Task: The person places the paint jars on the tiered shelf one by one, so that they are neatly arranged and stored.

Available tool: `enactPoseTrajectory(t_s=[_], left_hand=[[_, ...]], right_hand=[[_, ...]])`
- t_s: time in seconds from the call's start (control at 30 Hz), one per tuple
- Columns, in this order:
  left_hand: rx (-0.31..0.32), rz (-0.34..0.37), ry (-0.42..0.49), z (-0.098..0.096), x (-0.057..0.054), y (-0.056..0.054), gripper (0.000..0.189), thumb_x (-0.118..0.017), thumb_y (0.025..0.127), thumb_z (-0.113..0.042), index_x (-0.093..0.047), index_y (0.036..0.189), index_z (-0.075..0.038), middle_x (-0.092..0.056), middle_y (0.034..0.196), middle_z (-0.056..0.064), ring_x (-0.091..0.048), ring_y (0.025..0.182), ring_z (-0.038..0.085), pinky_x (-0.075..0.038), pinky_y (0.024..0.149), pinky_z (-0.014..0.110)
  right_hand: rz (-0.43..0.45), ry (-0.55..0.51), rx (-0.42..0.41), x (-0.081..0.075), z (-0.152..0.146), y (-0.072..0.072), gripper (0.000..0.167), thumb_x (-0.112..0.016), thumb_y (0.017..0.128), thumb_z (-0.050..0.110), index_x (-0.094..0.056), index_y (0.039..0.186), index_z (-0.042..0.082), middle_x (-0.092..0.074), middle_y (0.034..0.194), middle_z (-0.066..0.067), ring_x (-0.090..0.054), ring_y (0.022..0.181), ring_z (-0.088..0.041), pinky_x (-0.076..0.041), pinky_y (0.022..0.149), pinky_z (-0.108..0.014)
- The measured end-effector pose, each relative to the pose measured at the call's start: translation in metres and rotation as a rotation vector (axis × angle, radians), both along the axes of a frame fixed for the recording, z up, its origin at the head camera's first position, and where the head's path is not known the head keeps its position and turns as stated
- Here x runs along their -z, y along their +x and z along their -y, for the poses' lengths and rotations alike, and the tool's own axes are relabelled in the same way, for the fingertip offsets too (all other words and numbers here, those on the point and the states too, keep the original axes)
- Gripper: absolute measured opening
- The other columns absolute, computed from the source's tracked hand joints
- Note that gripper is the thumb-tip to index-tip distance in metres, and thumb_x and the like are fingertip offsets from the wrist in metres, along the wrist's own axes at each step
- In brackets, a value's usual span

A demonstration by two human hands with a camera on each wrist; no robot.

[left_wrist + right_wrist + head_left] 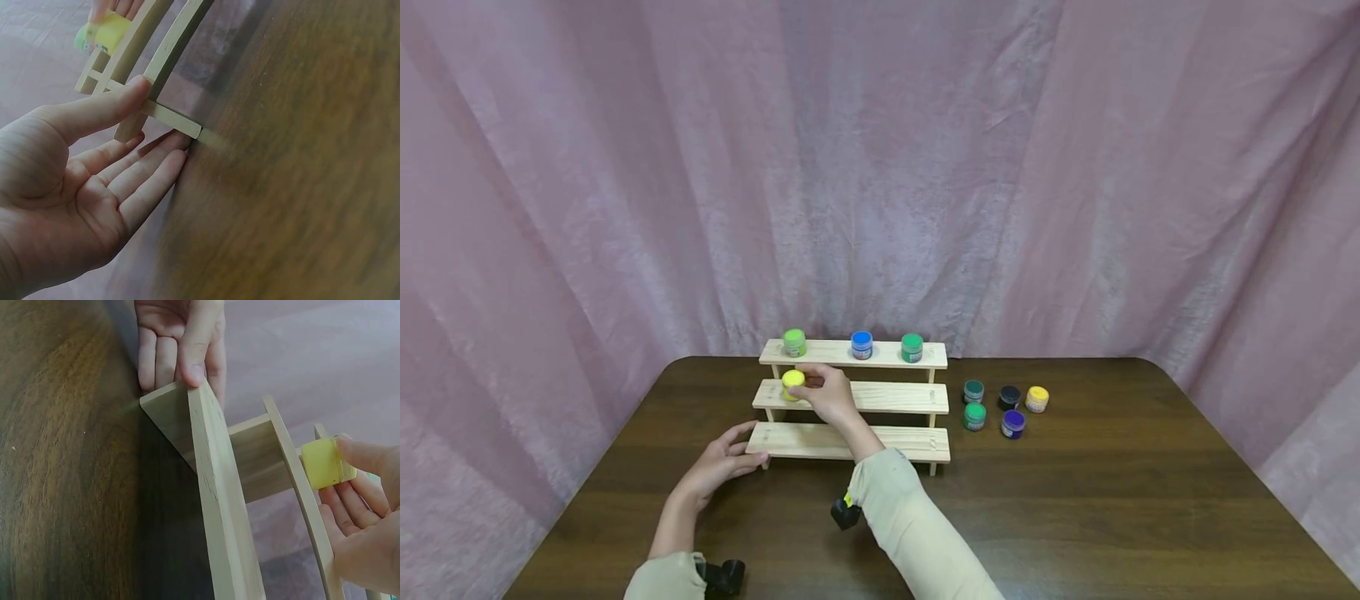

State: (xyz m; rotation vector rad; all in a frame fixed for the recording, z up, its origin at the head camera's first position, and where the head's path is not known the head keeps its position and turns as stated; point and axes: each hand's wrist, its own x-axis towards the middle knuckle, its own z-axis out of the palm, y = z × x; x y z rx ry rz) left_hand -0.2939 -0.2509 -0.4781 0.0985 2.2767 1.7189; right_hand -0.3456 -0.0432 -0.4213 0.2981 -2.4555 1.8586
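Head view: my right hand [831, 396] pinches a yellow jar [792, 380], left hand [718, 463] grips the rack [895, 397]. Three shelved jars [862, 347], five loose jars [1012, 425] left!

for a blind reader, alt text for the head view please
A person's right grip pinches a yellow jar at the middle shelf of a wooden rack; the left grip holds its bottom shelf. Three jars stand on the top shelf, five more on the table at right.

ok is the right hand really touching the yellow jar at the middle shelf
Touching. The right wrist view shows it: the right hand pinches the yellow jar, with the thumb lying against its side.
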Motion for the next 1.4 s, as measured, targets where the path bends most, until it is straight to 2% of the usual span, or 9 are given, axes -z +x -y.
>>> enactPoseTrajectory(t_s=[0.4,0.6,0.73,1.07,1.23,1.4], left_hand=[[-0.002,0.0,0.009,0.001,0.002,-0.002,0.075,-0.066,0.093,-0.016,-0.023,0.152,0.0,-0.052,0.136,0.032,-0.065,0.101,0.013,-0.054,0.095,0.031],[0.009,0.001,0.011,0.001,0.0,-0.002,0.076,-0.065,0.094,-0.014,-0.02,0.152,0.002,-0.051,0.137,0.033,-0.065,0.1,0.011,-0.055,0.094,0.032],[-0.006,0.01,0.02,0.0,-0.001,-0.003,0.076,-0.066,0.093,-0.014,-0.021,0.152,0.001,-0.05,0.138,0.033,-0.065,0.099,0.01,-0.055,0.094,0.031],[-0.015,0.012,0.016,0.001,0.001,-0.002,0.076,-0.067,0.092,-0.015,-0.023,0.152,0.0,-0.049,0.138,0.034,-0.065,0.101,0.012,-0.054,0.094,0.029],[-0.019,0.012,0.022,0.001,0.002,-0.003,0.075,-0.067,0.092,-0.014,-0.024,0.152,0.0,-0.049,0.138,0.035,-0.065,0.1,0.012,-0.055,0.092,0.027],[-0.013,0.013,0.025,0.001,0.002,-0.002,0.076,-0.067,0.092,-0.014,-0.022,0.152,0.001,-0.048,0.139,0.036,-0.065,0.098,0.011,-0.055,0.092,0.028]], right_hand=[[-0.026,0.045,0.014,0.002,0.005,-0.001,0.039,-0.075,0.085,0.015,-0.067,0.122,0.006,-0.072,0.114,-0.011,-0.067,0.103,-0.022,-0.054,0.079,-0.02],[-0.024,0.083,0.012,0.002,0.005,-0.003,0.041,-0.075,0.086,0.019,-0.066,0.124,0.009,-0.072,0.115,-0.009,-0.066,0.102,-0.019,-0.053,0.08,-0.019],[-0.017,0.089,0.018,0.002,0.005,-0.003,0.046,-0.076,0.084,0.022,-0.064,0.126,0.009,-0.07,0.118,-0.009,-0.065,0.105,-0.019,-0.053,0.085,-0.022],[0.023,-0.103,0.016,0.001,0.0,0.004,0.042,-0.073,0.087,0.018,-0.063,0.125,0.004,-0.066,0.122,-0.014,-0.061,0.113,-0.027,-0.053,0.094,-0.032],[0.033,-0.149,0.002,0.001,-0.005,0.005,0.04,-0.071,0.089,0.018,-0.063,0.126,0.005,-0.066,0.122,-0.015,-0.06,0.114,-0.029,-0.052,0.096,-0.036],[0.018,-0.145,0.004,0.001,-0.012,0.008,0.037,-0.069,0.09,0.018,-0.064,0.124,0.005,-0.066,0.122,-0.014,-0.061,0.114,-0.029,-0.051,0.097,-0.037]])
